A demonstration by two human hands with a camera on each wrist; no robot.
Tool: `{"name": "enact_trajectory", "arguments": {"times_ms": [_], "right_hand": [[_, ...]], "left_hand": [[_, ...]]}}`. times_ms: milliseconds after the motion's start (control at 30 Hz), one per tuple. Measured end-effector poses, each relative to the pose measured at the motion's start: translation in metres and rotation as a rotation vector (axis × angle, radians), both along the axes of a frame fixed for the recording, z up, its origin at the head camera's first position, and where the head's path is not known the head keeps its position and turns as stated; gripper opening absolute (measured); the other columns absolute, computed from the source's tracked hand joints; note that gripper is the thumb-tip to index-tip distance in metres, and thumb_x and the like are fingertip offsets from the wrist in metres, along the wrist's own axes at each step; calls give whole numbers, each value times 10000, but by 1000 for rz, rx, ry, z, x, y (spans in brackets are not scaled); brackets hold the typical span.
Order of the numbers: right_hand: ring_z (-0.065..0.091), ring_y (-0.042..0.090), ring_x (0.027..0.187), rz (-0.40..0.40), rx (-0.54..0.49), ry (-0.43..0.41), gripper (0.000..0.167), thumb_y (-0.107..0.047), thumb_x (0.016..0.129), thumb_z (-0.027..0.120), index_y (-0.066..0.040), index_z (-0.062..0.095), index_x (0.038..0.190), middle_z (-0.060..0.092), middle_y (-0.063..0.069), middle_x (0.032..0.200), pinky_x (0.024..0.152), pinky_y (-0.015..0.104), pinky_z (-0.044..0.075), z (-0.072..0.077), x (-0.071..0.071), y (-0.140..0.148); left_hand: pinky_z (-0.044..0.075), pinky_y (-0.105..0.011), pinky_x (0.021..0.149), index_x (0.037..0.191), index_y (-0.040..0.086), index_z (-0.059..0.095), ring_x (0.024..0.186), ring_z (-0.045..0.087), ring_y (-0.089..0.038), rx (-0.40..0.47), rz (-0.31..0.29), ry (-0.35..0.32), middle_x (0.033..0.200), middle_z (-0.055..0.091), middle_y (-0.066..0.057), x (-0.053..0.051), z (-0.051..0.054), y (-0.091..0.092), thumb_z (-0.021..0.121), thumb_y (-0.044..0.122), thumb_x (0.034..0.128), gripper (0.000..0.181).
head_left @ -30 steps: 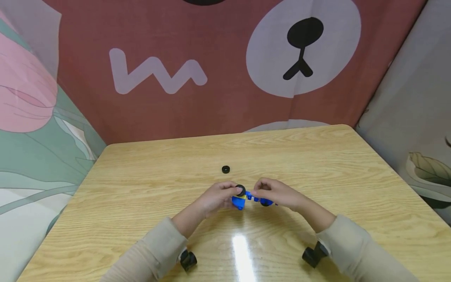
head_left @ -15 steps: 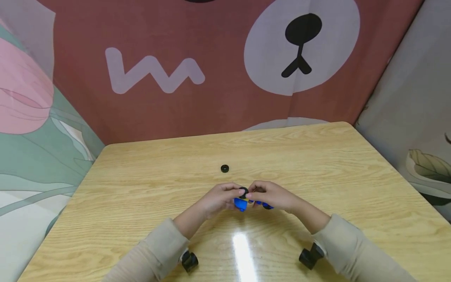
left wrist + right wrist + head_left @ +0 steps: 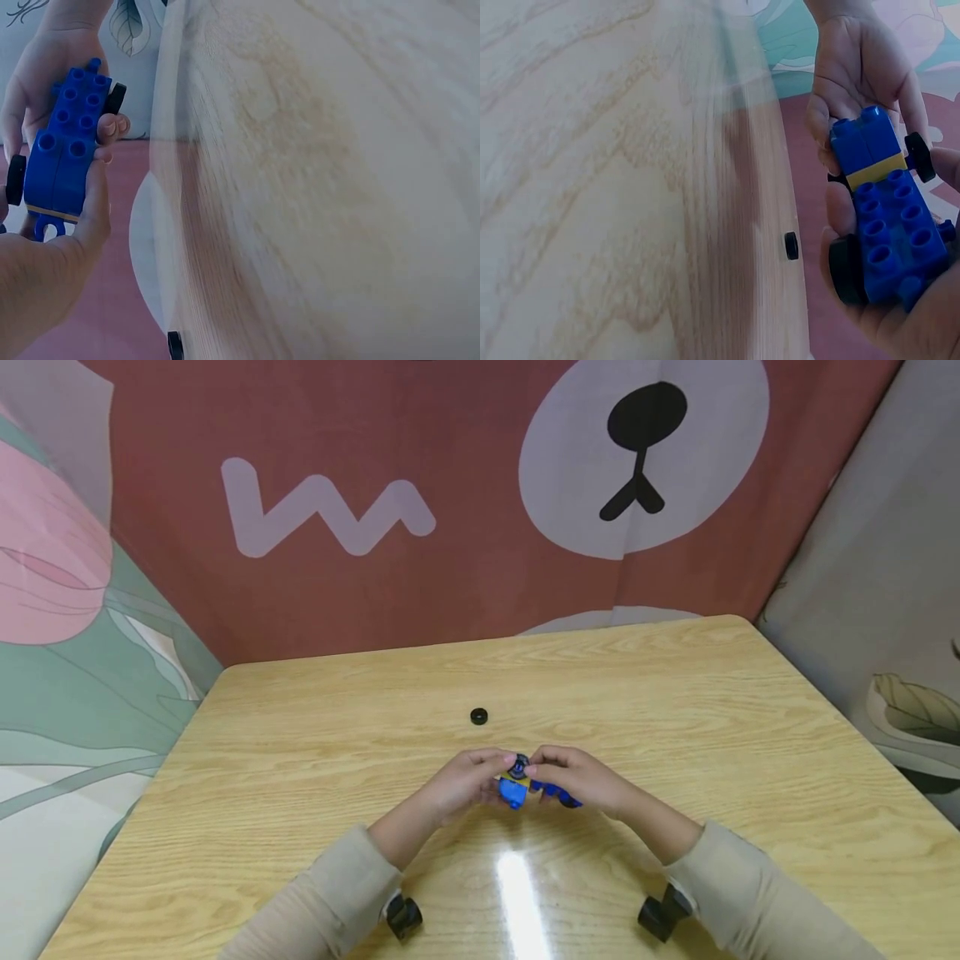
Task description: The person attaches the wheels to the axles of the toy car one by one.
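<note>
Both hands hold a blue toy car (image 3: 514, 793) built of studded bricks, with a yellow strip across it. My left hand (image 3: 459, 787) grips the smooth block end, its thumb at a black wheel (image 3: 518, 766) whose blue middle shows. My right hand (image 3: 588, 779) holds the studded base, its thumb reaching the same wheel from the other side. In the right wrist view the car's stud side (image 3: 900, 217) faces the camera, with black wheels (image 3: 846, 270) on its sides. A loose black wheel (image 3: 479, 717) lies on the table beyond the hands.
The wooden table (image 3: 300, 735) spreads around the hands, with its far edge at a curtain (image 3: 360, 602) printed with a bear face. Small black cameras (image 3: 405, 917) hang under both sleeves.
My right hand has moved left along the car, bringing its thumb to the wheel beside the left thumb. The wheel's blue middle now shows. The loose wheel stays on the table.
</note>
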State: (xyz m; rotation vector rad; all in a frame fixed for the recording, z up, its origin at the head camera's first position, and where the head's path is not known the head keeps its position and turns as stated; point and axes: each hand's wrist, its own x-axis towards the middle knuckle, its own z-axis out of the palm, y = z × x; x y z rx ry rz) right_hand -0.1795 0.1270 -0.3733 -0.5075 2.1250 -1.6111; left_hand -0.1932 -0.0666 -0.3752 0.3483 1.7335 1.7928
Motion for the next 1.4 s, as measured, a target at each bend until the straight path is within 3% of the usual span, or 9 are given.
{"name": "enact_trajectory", "arguments": {"times_ms": [200, 467, 767, 1000, 1233, 1400], "right_hand": [[496, 388, 809, -24, -51, 18, 251, -230, 884, 472, 15, 525, 859, 517, 125, 830, 692, 465, 460, -1, 1, -3], [501, 410, 765, -75, -72, 28, 267, -226, 863, 500, 30, 517, 790, 548, 103, 819, 661, 462, 450, -2, 3, -5], [518, 379, 708, -103, -71, 59, 233, -192, 852, 526, 24, 516, 766, 545, 157, 796, 617, 434, 453, -3, 4, -7], [512, 403, 735, -99, -91, 47, 242, -192, 851, 526, 40, 520, 785, 531, 206, 814, 657, 478, 454, -4, 4, -7], [529, 378, 794, -70, -79, 17, 219, -186, 865, 511, 30, 524, 836, 557, 78, 805, 705, 450, 464, -7, 2, -6], [526, 389, 815, -57, -89, -3, 268, -222, 868, 510, 43, 526, 900, 557, 86, 827, 721, 450, 462, -8, 3, -5]], "left_hand": [[471, -360, 765, 1122, -80, 491, 789, 588, -161, -4, 27, 41, 967, 586, -119, 2, -1, 0, 463, 223, 897, 379], [480, -348, 714, 1041, -61, 473, 688, 555, -124, 34, 102, 33, 890, 546, -72, 5, 2, 3, 487, 159, 881, 271], [475, -343, 696, 952, -20, 461, 674, 553, -127, 71, 128, 27, 866, 536, -73, 5, 2, 5, 477, 72, 871, 124], [471, -358, 714, 907, 15, 464, 671, 554, -125, 81, 110, 12, 853, 537, -67, 3, 1, 3, 473, 69, 873, 65], [469, -313, 681, 936, -8, 470, 671, 552, -125, 48, 86, -7, 850, 535, -60, 1, -4, 0, 483, 94, 867, 123], [466, -314, 706, 958, -4, 467, 681, 563, -129, 48, 74, -52, 870, 542, -67, -1, -5, -1, 511, 149, 856, 189]]}}
